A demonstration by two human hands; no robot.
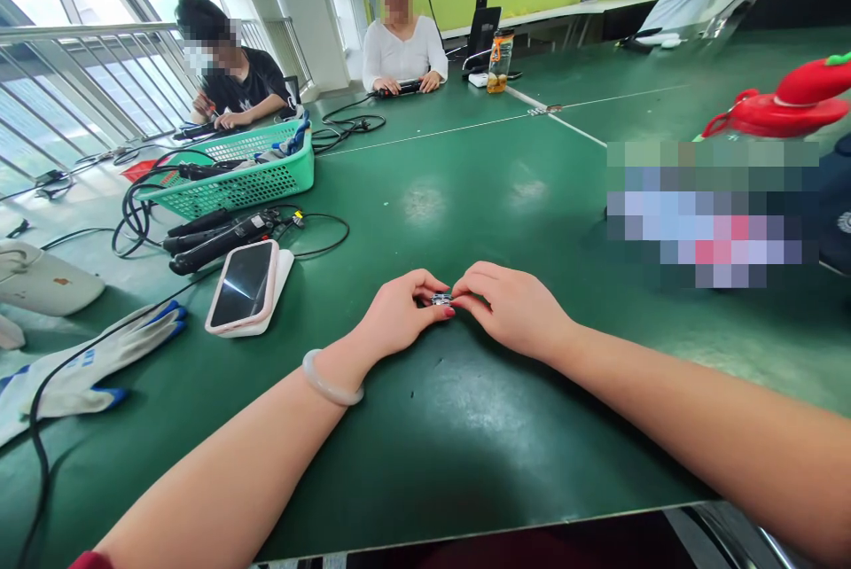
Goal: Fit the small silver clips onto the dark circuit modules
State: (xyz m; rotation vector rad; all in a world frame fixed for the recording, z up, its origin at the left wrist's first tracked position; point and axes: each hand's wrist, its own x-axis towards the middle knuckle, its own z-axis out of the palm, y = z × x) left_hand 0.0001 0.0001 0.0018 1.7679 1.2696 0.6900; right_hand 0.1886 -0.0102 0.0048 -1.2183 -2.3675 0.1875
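Note:
Just above the green table [425,427], a small shiny metal piece [440,299] sits between the fingertips of both hands. It is too small for me to name its kind. My left hand [402,312] pinches it between thumb and fingers, with a pale bangle [329,381] round the wrist. From the other side, my right hand [509,307] has its thumb and fingers pressed together at the piece's right end. The fingers hide part of the metal piece.
Left of my hands lie a phone [245,284] on a white object, black handheld devices with cables [230,241] and a glove [99,361]. Behind them stands a green basket [253,183]. A red-lidded container [777,113] is at right; a bottle [500,64] and co-workers sit across the table.

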